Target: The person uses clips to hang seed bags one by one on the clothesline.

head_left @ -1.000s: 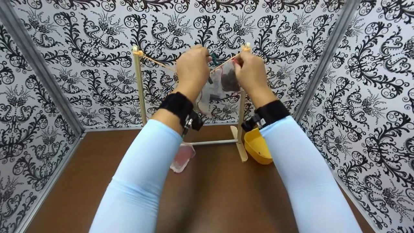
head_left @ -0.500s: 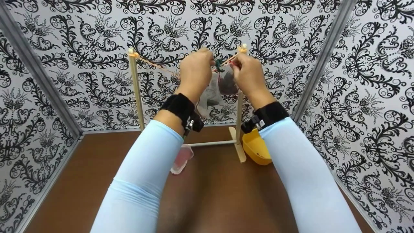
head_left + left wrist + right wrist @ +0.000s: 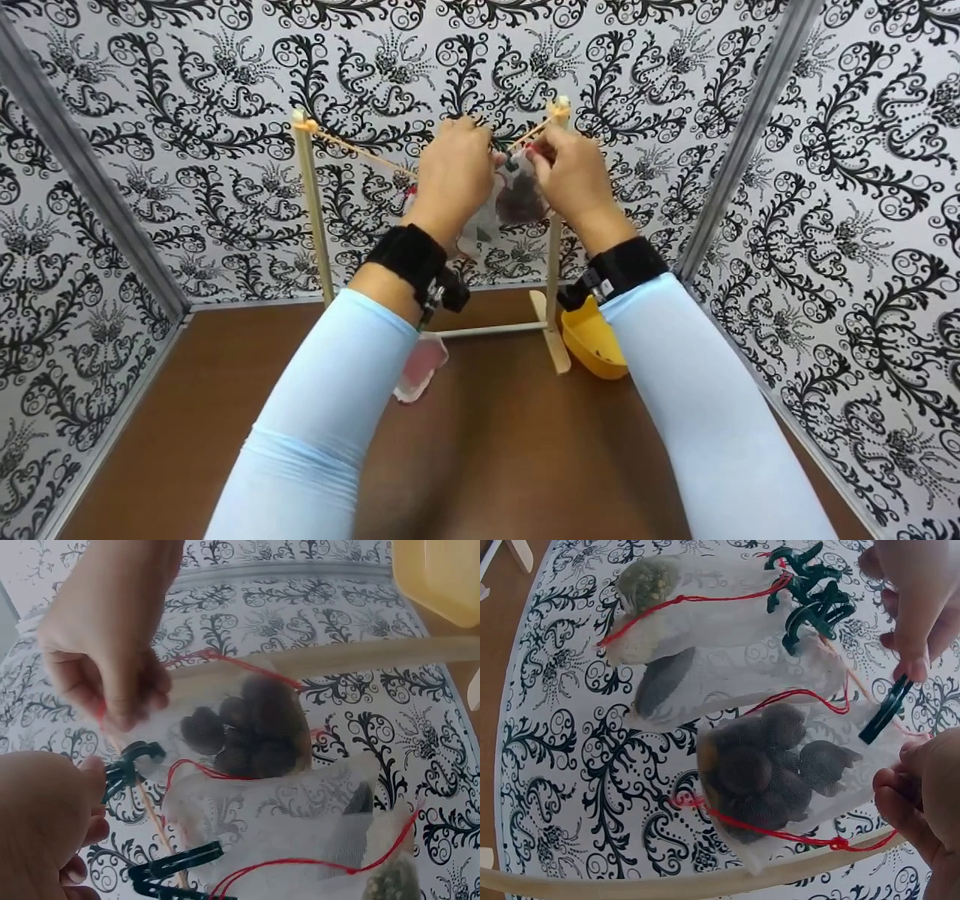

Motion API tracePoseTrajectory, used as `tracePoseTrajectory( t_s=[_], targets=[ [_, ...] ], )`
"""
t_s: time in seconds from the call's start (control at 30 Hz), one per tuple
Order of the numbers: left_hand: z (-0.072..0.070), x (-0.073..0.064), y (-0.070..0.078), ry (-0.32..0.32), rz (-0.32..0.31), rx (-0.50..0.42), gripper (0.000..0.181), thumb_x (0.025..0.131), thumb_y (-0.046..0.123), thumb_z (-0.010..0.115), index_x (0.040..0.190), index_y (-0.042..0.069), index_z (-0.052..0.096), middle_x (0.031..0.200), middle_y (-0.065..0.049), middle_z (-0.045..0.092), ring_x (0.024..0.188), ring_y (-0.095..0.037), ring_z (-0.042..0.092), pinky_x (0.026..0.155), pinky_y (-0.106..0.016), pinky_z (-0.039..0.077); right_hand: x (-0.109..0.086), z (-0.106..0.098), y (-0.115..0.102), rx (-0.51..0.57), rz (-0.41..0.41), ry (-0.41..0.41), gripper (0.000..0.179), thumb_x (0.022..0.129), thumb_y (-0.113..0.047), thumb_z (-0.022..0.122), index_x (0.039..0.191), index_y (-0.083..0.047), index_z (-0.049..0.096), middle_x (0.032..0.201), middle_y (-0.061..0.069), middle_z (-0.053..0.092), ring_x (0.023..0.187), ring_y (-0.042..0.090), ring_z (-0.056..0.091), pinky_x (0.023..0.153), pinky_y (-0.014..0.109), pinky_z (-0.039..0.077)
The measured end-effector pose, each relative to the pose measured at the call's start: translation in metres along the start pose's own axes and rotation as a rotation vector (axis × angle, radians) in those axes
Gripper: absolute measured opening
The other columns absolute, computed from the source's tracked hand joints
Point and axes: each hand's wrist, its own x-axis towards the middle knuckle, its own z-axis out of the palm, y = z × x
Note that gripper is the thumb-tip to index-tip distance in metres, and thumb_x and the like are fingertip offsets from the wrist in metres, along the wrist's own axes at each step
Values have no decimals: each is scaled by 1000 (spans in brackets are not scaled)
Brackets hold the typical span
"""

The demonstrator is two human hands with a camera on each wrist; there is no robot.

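Note:
My left hand (image 3: 456, 169) pinches a green clothespin (image 3: 887, 712) at the top edge of a sheer mesh bag (image 3: 832, 799) with dark round pieces in it. My right hand (image 3: 576, 171) pinches that bag's top edge at the orange cord (image 3: 356, 150), close to the right post. The bag hangs below, its red drawstring (image 3: 780, 834) loose along the side. Beside it hang more mesh bags, one with a dark flat piece (image 3: 662, 682), another with greenish bits (image 3: 646, 583). Several green clothespins (image 3: 817, 611) sit at their tops.
A wooden stand has a left post (image 3: 311, 202), a right post (image 3: 553, 255) and a low crossbar (image 3: 491, 328). A yellow basin (image 3: 592, 345) stands by the right foot, and a pinkish tray (image 3: 421, 367) lies on the brown table (image 3: 480, 450). Patterned walls surround it.
My right hand has shifted slightly left and down along the cord with the bag's edge. My left hand has moved a little right, bringing the hands closer.

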Motion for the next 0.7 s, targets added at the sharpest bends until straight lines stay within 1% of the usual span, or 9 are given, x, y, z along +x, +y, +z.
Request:
tracePoseTrajectory(
  t_s=[0.03, 0.1, 0.2, 0.3, 0.4, 0.47, 0.53, 0.63, 0.7],
  targets=[
    [-1, -3, -2, -5, 0, -13, 38, 112, 40, 71, 137, 12, 75, 130, -6, 70, 123, -25, 61, 104, -36, 60, 0, 1, 1, 3, 14, -13, 13, 111, -11, 71, 118, -1, 75, 119, 17, 83, 103, 29, 80, 91, 36, 69],
    [-2, -12, -7, 23, 9, -54, 39, 112, 40, 72, 140, 13, 74, 127, -6, 69, 120, -24, 61, 101, -35, 60, -2, 2, 3, 4, 34, -30, 14, 111, -13, 71, 119, -2, 76, 118, 16, 83, 101, 28, 79, 89, 36, 68],
    [3, -33, -19, 114, 34, -147, 33, 111, 37, 74, 133, 13, 78, 121, -4, 72, 114, -23, 64, 95, -36, 61, -7, 4, 5, -15, 44, -45, 16, 112, -17, 73, 118, -3, 77, 114, 15, 83, 97, 26, 78, 86, 36, 68],
    [15, -63, -37, 212, 51, -225, 24, 111, 34, 74, 119, 13, 82, 110, -6, 76, 102, -26, 70, 88, -41, 63, -14, 7, 7, -39, 42, -71, 20, 112, -22, 73, 117, -4, 77, 111, 14, 83, 94, 28, 79, 83, 39, 68],
    [36, -97, -61, 261, 36, -274, 23, 110, 34, 74, 112, 13, 83, 102, -7, 78, 90, -29, 73, 79, -46, 63, -22, 10, 10, -59, 33, -85, 23, 111, -27, 74, 116, -5, 78, 110, 13, 84, 93, 29, 78, 83, 41, 67],
    [53, -119, -80, 265, 13, -300, 22, 110, 33, 74, 111, 13, 84, 99, -8, 79, 86, -30, 74, 77, -48, 63, -27, 11, 12, -49, 21, -77, 23, 110, -28, 77, 115, -6, 78, 109, 13, 84, 93, 28, 78, 83, 41, 66],
    [72, -140, -101, 249, -25, -330, 22, 109, 32, 76, 112, 13, 85, 99, -9, 81, 86, -31, 76, 79, -49, 64, -31, 11, 15, -26, 14, -71, 23, 108, -28, 78, 114, -6, 79, 108, 13, 83, 92, 28, 77, 81, 39, 66],
    [99, -171, -137, 173, -131, -370, 23, 108, 33, 78, 115, 13, 86, 106, -10, 84, 94, -33, 79, 88, -53, 65, -39, 11, 19, 25, 32, -61, 23, 109, -28, 77, 114, -6, 79, 108, 12, 82, 91, 26, 76, 76, 29, 63],
    [115, -193, -162, 95, -235, -379, 25, 108, 35, 78, 120, 14, 86, 112, -11, 86, 101, -37, 81, 93, -58, 64, -46, 10, 23, 56, 60, -32, 25, 111, -30, 73, 115, -6, 78, 106, 10, 81, 89, 22, 74, 72, 20, 59]
  ],
)
